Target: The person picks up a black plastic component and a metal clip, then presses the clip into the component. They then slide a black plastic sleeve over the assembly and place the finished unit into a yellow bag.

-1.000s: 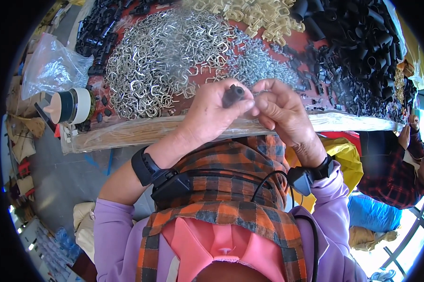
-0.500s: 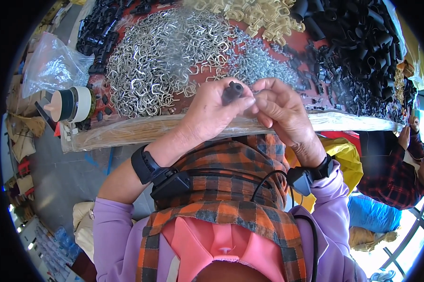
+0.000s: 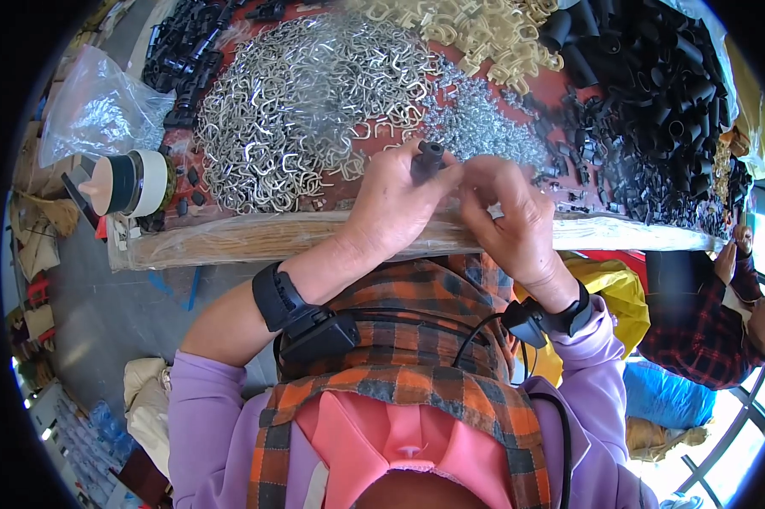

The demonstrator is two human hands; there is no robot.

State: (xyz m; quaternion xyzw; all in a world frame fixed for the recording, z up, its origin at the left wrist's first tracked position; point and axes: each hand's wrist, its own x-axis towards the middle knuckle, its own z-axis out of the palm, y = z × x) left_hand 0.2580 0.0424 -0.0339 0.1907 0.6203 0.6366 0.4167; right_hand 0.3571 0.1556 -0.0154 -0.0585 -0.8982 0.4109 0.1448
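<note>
My left hand [image 3: 397, 199] is closed around a black plastic tube-shaped part [image 3: 427, 159], its round hollow end pointing up past the thumb. Close by on its right, my right hand [image 3: 516, 222] has its fingers bent in toward the left thumb tip. Those fingers are partly blurred, and whatever lies between them is too small or hidden to make out. Both hands are above the table's near edge. Just beyond them lie a heap of small shiny silver screw-like pieces [image 3: 482, 123] and a larger heap of bent U-shaped metal pieces [image 3: 263, 127].
Cream plastic parts [image 3: 493, 38] are heaped at the far side, black tubes [image 3: 666, 76] at the right. Black assemblies [image 3: 183, 59], a clear plastic bag [image 3: 102, 110] and a tape roll [image 3: 151, 184] sit left. A wooden rail [image 3: 255, 242] edges the table. Another person [image 3: 696, 331] is at right.
My right hand has turned and drawn slightly toward me, its fingers curling more. The left hand still grips the black part, shifted slightly right with the view.
</note>
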